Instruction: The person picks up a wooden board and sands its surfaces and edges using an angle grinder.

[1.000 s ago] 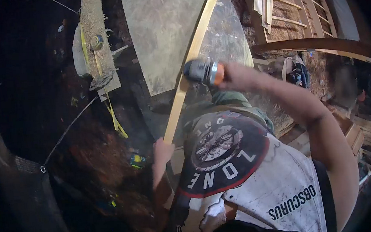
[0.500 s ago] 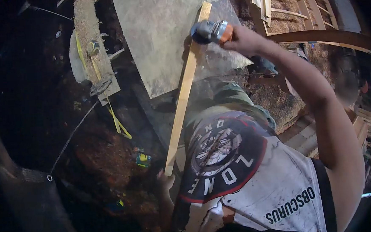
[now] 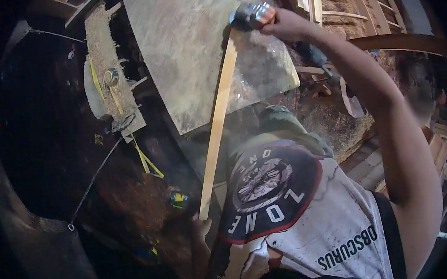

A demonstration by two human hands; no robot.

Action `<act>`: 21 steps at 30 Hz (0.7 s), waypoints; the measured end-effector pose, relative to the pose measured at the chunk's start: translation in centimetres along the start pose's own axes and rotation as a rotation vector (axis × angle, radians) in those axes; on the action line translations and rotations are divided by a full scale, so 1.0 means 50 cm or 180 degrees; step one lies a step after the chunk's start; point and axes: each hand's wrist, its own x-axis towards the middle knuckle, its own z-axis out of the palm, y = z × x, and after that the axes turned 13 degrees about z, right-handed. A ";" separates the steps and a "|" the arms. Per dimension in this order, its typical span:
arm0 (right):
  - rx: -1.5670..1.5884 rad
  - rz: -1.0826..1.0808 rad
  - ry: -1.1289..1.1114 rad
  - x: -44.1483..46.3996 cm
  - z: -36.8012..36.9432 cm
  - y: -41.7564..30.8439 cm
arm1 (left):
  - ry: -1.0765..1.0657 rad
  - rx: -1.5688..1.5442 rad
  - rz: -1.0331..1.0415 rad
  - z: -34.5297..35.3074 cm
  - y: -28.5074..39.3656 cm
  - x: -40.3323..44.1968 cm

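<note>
Right hand (image 3: 284, 26) wrapped round a rounded orange-and-silver power tool (image 3: 253, 16) | left hand (image 3: 200, 227) gripping a long pale wooden strip (image 3: 220, 114) by its near end | far part over a stained flat board (image 3: 177, 50) | seemingly a tool pass, at the far end; drawing back would want steady left hold | right arm (image 3: 379, 94) outstretched, elbow bent; left low
</note>
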 end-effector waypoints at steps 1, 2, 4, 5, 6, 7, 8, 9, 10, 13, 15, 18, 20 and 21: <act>-0.0097 -0.0429 0.0208 -0.028 0.025 0.000 | 0.0305 0.0258 0.0208 0.026 -0.041 0.006; 0.0178 -0.0379 -0.0174 -0.039 0.070 0.019 | 0.0619 0.0540 0.0393 0.054 -0.084 0.012; -0.0200 -0.0326 -0.0614 -0.215 0.059 -0.104 | 0.0592 0.0471 0.0375 0.053 -0.101 0.017; 0.0016 -0.0690 -0.0587 -0.213 0.120 -0.075 | 0.0452 0.0358 0.0299 0.044 -0.095 0.017; -0.0223 -0.0768 -0.0406 -0.227 0.145 -0.074 | 0.0308 0.0215 0.0239 0.031 -0.085 0.019; -0.0212 -0.0762 -0.0408 -0.224 0.141 -0.073 | 0.0228 0.0143 0.0199 0.019 -0.074 0.016; -0.0098 -0.0705 -0.0527 -0.222 0.130 -0.075 | 0.0148 0.0084 0.0159 0.011 -0.069 0.018; 0.0015 -0.0647 -0.0634 -0.218 0.120 -0.074 | 0.0113 0.0041 0.0140 0.006 -0.063 0.018; 0.0057 -0.0731 -0.0694 -0.189 0.101 -0.064 | 0.0108 0.0016 0.0143 0.003 -0.055 0.016; 0.0027 -0.0420 -0.0043 -0.096 0.038 -0.026 | 0.0102 -0.0003 0.0138 -0.009 -0.047 0.017; 0.0175 -0.0513 0.0073 -0.060 -0.016 -0.016 | 0.0117 0.0017 0.0138 -0.011 -0.047 0.019; 0.0311 -0.0245 0.0486 -0.007 -0.036 0.047 | 0.0236 0.0167 0.0217 -0.011 -0.048 0.036; 0.0857 0.0105 0.1008 -0.074 -0.023 0.049 | 0.0390 0.0376 0.0310 -0.018 -0.019 0.050; 0.1222 0.0438 0.1219 -0.120 -0.012 0.043 | 0.0461 0.0487 0.0356 -0.025 0.006 0.063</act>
